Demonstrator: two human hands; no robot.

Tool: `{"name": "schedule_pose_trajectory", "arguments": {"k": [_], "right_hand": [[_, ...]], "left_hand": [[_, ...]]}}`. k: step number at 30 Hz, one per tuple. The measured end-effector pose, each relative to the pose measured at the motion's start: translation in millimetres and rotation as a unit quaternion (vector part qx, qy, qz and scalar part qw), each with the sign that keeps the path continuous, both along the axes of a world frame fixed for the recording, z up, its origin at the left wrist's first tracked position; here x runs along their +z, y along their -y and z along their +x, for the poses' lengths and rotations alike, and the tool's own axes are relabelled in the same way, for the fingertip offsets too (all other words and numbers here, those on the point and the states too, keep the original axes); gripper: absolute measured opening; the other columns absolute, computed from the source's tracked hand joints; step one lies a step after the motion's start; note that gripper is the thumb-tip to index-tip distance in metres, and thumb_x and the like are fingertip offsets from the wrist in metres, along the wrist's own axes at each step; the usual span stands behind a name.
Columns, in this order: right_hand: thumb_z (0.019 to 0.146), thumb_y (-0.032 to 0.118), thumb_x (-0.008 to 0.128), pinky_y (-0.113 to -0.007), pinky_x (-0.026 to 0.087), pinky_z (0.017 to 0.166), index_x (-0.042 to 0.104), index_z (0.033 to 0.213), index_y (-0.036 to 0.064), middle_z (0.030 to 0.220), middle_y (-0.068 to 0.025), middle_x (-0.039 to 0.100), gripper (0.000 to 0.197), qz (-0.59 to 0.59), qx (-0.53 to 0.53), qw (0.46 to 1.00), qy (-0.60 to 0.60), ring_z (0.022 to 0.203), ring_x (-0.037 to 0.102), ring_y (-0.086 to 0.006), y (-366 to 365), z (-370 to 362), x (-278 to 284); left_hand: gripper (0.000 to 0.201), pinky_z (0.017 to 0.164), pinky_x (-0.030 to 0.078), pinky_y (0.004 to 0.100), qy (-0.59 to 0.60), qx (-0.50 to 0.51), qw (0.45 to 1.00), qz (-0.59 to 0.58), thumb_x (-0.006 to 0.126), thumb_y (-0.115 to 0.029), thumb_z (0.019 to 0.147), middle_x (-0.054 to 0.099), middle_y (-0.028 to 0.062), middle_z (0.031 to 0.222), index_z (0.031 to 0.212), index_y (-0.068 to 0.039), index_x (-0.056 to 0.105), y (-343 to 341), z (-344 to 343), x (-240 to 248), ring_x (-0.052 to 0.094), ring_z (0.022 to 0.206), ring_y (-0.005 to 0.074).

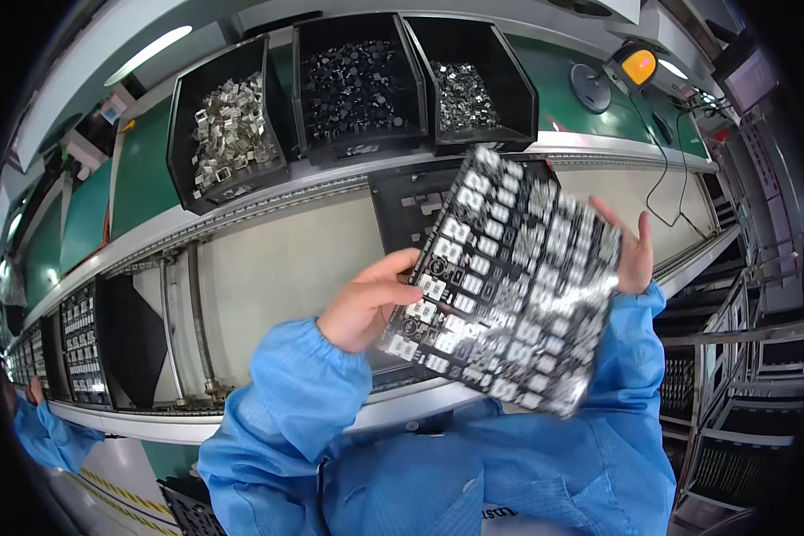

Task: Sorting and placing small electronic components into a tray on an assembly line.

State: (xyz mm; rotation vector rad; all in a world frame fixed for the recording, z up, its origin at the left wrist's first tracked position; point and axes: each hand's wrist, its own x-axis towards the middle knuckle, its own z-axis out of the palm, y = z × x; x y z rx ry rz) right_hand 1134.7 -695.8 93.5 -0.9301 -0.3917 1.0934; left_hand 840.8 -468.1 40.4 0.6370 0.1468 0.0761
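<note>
The left hand is clamped on the left edge of a black circuit board, the thumb on its face. The board is tilted between both hands. The right hand is just beside the right edge, fingers apart; whether it touches, I cannot tell.

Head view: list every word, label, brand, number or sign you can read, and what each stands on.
Held board: white markings, too blurred to read.
Left boards: markings too small to read.
Screen: nothing legible.
White patch at the lower edge: a few dark letters, seemingly partly hidden; not transcribed here.
</note>
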Motion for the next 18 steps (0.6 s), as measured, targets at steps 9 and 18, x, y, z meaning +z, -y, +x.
{"name": "schedule_pose_trajectory", "arguments": {"k": [9, 18], "right_hand": [[0.081, -0.002, 0.058, -0.031, 0.044, 0.095, 0.035, 0.136, -0.0048, 0.125, -0.015, 0.054, 0.059, -0.138, 0.026, 0.978, 0.155, 0.109, 0.057, -0.0206, -6.3, -31.4, -8.8], [0.084, -0.005, 0.054, -0.029, 0.048, 0.088, 0.033, 0.136, -0.0066, 0.116, -0.0144, 0.06, 0.056, -0.177, -0.07, 0.944, 0.27, 0.1, 0.061, -0.0175, -10.4, -43.2, -21.8]], "left_hand": [[0.055, 0.103, 0.037, 0.04, 0.118, 0.037, 0.975, -0.184, 0.032, -0.04, 0.098, 0.043, 0.0154, 0.137, 0.141, -0.006, 0.028, -24.3, -9.7, -28.4, 0.047, 0.121, 0.0276], [0.054, 0.1, 0.037, 0.0389, -0.04, 0.216, 0.968, 0.125, 0.036, -0.025, 0.096, 0.038, 0.0189, 0.14, 0.145, -0.008, 0.021, -22.4, -37.2, -27.5, 0.046, 0.122, 0.0298]]}}
